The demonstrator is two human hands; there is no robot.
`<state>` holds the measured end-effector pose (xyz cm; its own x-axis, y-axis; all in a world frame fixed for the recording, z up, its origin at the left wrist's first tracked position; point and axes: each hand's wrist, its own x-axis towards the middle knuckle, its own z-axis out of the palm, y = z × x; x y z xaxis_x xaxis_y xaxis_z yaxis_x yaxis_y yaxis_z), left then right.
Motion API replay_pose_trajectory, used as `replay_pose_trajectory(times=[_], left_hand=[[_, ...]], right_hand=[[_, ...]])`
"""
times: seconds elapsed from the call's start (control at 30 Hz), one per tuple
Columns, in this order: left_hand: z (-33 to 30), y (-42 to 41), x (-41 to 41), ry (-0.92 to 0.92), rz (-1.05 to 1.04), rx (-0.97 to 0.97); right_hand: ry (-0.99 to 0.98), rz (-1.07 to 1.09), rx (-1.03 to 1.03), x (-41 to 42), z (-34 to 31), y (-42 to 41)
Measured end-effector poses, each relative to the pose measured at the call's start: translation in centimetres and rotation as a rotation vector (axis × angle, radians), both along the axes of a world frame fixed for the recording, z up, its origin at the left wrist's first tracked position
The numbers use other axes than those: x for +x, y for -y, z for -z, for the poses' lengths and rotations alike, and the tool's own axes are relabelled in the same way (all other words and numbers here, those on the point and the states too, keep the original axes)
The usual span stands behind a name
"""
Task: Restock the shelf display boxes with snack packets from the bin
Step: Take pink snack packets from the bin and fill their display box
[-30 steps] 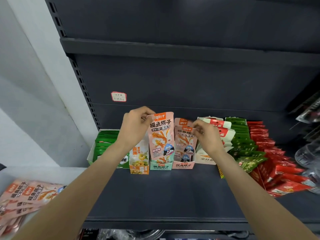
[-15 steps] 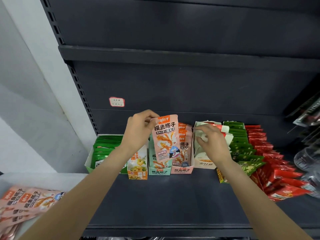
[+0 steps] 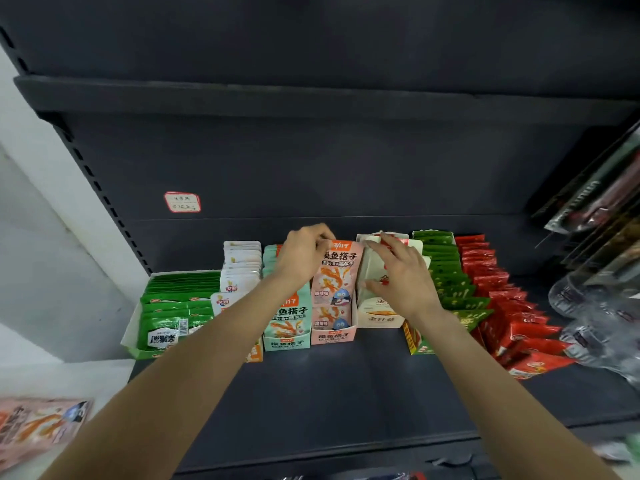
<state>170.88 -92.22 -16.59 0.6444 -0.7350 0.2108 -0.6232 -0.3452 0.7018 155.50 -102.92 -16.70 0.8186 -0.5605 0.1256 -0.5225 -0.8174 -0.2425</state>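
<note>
Pinching the top edge of a pink foil snack packet printed with orange strips and a small penguin (image 3: 337, 271), the left hand's (image 3: 303, 252) grip has thumb and fingers curled over the packet's upper corner, holding it upright at the mouth of the pink cardboard display box (image 3: 333, 336), just behind the packets already standing there. The right hand (image 3: 398, 275) lies with fingers spread and fairly straight against the neighbouring cream cardboard box with a red emblem (image 3: 374, 292), seemingly pressing it aside to keep the slot open.

The likeliest slip, I judge, is the packet catching on the tops of those in front and buckling instead of sliding down. If the right hand eases off, the cream box may lean back and pinch the gap. Pushing hard could shove the pink box backward on the dark metal shelf (image 3: 329, 393), or nudge the mint-green display box (image 3: 285, 339) just to its left out of line.
</note>
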Motion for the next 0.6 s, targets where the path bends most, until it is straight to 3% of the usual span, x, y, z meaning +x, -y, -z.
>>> replay_pose_trajectory(times=[0.3,0.47,0.6], left_hand=[[2.8,-0.2,0.7,0.241,-0.001,0.398],[1.8,-1.0,0.7,0.231,0.011,0.34],[0.5,-4.3,0.4,0.18,0.032,0.186]], right_hand=[[-0.064,0.006,-0.06,0.3,-0.1,0.3],[-0.029,-0.058,-0.043,0.3,-0.7,-0.6],[0.07,-0.117,0.009,1.2,-1.2,-3.8]])
